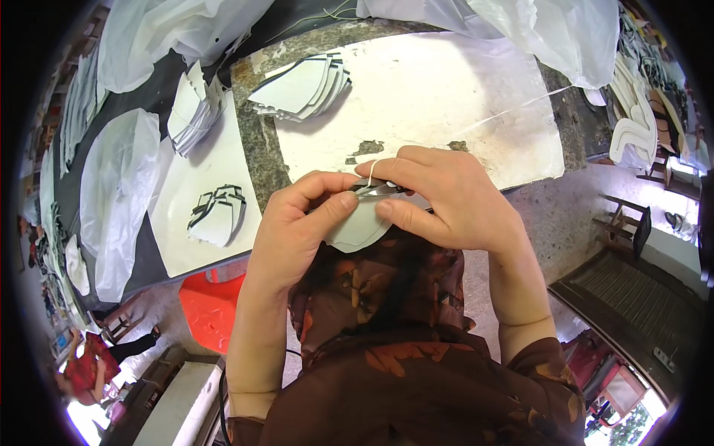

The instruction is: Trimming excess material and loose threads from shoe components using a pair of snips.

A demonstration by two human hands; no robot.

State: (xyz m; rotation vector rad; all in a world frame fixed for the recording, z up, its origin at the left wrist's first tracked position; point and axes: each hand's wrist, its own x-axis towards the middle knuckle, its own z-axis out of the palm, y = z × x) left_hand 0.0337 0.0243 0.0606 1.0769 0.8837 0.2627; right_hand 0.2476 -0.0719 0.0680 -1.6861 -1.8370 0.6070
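A stone slab (256, 141) is sitting across the bench with a worn white sheet (446, 97) lying over most of it, and a fanned stack of white cut pieces (301, 89) is resting on the sheet's far left corner. Two more stacks are lying off to the left — one (195, 111) bundled, one dark-edged pile (218, 215) nearer. Clear plastic bags (550, 30) are bunching up along the back, and a red stool (207, 305) is standing below the bench.
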